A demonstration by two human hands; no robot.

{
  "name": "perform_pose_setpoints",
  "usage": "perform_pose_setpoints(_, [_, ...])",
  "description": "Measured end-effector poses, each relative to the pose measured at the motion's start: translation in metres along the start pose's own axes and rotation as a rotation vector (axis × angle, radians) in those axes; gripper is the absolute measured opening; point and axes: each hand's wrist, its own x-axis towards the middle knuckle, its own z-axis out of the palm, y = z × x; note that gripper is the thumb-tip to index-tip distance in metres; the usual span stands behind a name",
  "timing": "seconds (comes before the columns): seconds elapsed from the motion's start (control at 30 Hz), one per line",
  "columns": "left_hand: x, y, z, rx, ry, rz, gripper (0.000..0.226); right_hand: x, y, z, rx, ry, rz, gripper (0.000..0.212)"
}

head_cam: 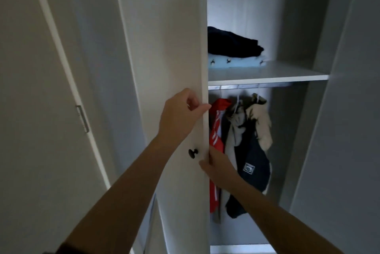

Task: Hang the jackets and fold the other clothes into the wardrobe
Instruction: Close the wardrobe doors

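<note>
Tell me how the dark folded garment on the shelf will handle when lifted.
The dark garment looks soft and rumpled, so it will likely flop and unfold. Lying on the blue cloth, it may drag that along if pushed.

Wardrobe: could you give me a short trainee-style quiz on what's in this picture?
1. True or false: the folded clothes lie on the shelf above the hanging jackets.
2. What does the left hand hold? A the knob, B the edge of the door, C a jacket.
3. Fill in: the leftmost jacket is ____.
Key: 1 true; 2 B; 3 red.
</note>
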Motion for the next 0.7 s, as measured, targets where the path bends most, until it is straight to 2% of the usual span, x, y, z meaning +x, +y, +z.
perform_pose_setpoints(0.1, [0.023, 0.002, 0.051, 0.004, 0.016, -0.004, 0.032, 0.026, 0.020, -0.038, -0.025, -0.023, 0.046, 0.031])
perform_pose_setpoints(0.3, [0.077, -0.013, 0.130, 0.080, -0.033, -0.067, 0.035, 0.086, 0.055, -0.080, -0.095, 0.030, 0.112, 0.005])
perform_pose_setpoints(0.4, [0.097, -0.023, 0.155, 0.132, -0.032, -0.076, 0.037, 0.114, 0.069, -0.087, -0.077, 0.034, 0.132, 0.013])
perform_pose_setpoints(0.5, [0.120, -0.033, 0.182, 0.169, 0.009, -0.067, 0.036, 0.150, 0.089, -0.100, -0.066, 0.012, 0.128, 0.014])
perform_pose_setpoints(0.6, [0.138, -0.042, 0.201, 0.202, 0.045, -0.094, 0.035, 0.181, 0.105, -0.109, -0.042, -0.009, 0.112, 0.027])
perform_pose_setpoints(0.7, [0.153, -0.048, 0.214, 0.255, 0.062, -0.127, 0.034, 0.205, 0.116, -0.112, -0.071, -0.024, 0.078, 0.032])
